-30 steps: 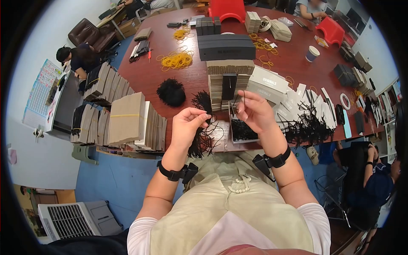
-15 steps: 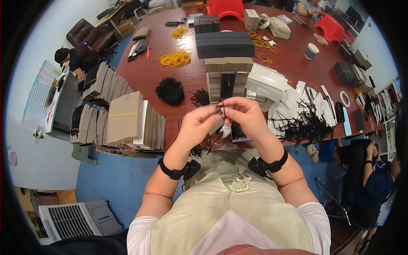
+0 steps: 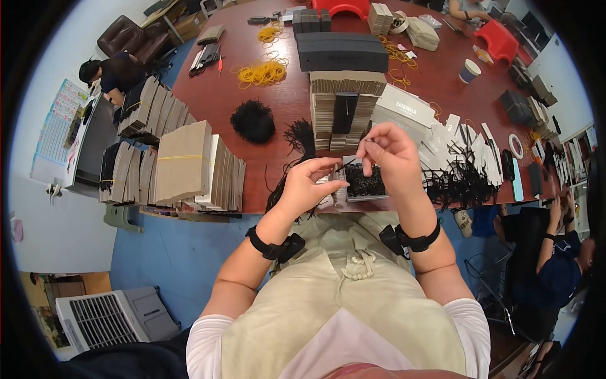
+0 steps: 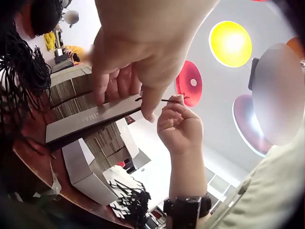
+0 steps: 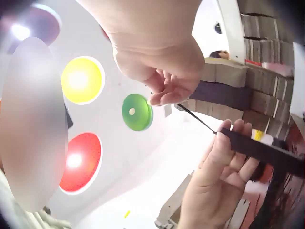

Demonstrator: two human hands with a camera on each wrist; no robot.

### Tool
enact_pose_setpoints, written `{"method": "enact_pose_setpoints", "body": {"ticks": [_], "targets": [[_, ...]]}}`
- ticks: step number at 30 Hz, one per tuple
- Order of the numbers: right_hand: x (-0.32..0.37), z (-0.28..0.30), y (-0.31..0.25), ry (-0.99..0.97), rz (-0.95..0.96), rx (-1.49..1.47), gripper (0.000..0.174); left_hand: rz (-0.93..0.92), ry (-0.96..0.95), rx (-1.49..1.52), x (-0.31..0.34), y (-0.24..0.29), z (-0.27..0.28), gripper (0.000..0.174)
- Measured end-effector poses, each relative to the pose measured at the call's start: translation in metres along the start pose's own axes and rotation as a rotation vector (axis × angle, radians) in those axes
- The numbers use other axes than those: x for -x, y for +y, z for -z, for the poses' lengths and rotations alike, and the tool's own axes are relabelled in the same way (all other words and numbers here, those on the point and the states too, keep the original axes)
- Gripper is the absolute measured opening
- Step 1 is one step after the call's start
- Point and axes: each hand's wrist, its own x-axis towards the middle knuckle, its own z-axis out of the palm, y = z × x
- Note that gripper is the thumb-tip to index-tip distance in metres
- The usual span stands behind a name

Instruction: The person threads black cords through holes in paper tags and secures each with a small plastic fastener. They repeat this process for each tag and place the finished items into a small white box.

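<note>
A black cord (image 5: 197, 119) is pinched in the curled fingers of the right hand (image 3: 392, 155), presumably for control, and is slanted toward the left hand (image 3: 308, 184), whose fingers and thumb are loosely parted. An open box (image 3: 367, 198) of black pieces (image 3: 365, 182) is set nearby on the surface (image 3: 203, 104), apparently for easy reach
</note>
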Motion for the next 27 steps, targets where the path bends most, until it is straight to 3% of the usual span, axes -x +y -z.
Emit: {"method": "enact_pose_setpoints", "body": {"ticks": [4, 6, 7, 9, 10, 16, 18, 26, 27], "targets": [[-0.007, 0.027, 0.016, -0.265, -0.332, -0.333, 0.012, 0.044, 0.023, 0.101, 0.0, 0.0, 0.0, 0.046], [-0.004, 0.033, 0.029, -0.258, -0.232, 0.34, 0.014, 0.028, 0.005, 0.218, -0.002, -0.005, 0.006, 0.046], [-0.001, 0.035, 0.037, -0.244, -0.172, 0.674, 0.016, -0.066, -0.01, 0.087, -0.001, -0.008, 0.009, 0.046], [0.006, 0.03, 0.045, -0.293, -0.172, 0.643, 0.023, -0.249, -0.044, -0.172, 0.0, -0.011, 0.01, 0.046], [0.008, 0.028, 0.041, -0.321, -0.229, 0.68, 0.025, -0.289, -0.033, -0.212, 0.001, -0.009, 0.009, 0.046], [0.009, 0.017, 0.012, -0.256, -0.152, 0.704, 0.026, -0.531, 0.02, -0.543, 0.004, 0.024, 0.0, 0.042], [0.014, 0.012, 0.001, -0.281, -0.189, 0.525, 0.027, -0.634, 0.04, -0.682, 0.004, 0.025, -0.002, 0.042], [0.02, 0.012, -0.001, -0.36, -0.188, 0.136, 0.03, -0.671, 0.042, -0.678, 0.0, 0.039, -0.006, 0.042], [0.02, 0.014, 0.0, -0.335, -0.17, 0.309, 0.03, -0.676, 0.03, -0.681, -0.001, 0.04, -0.007, 0.043]]}}
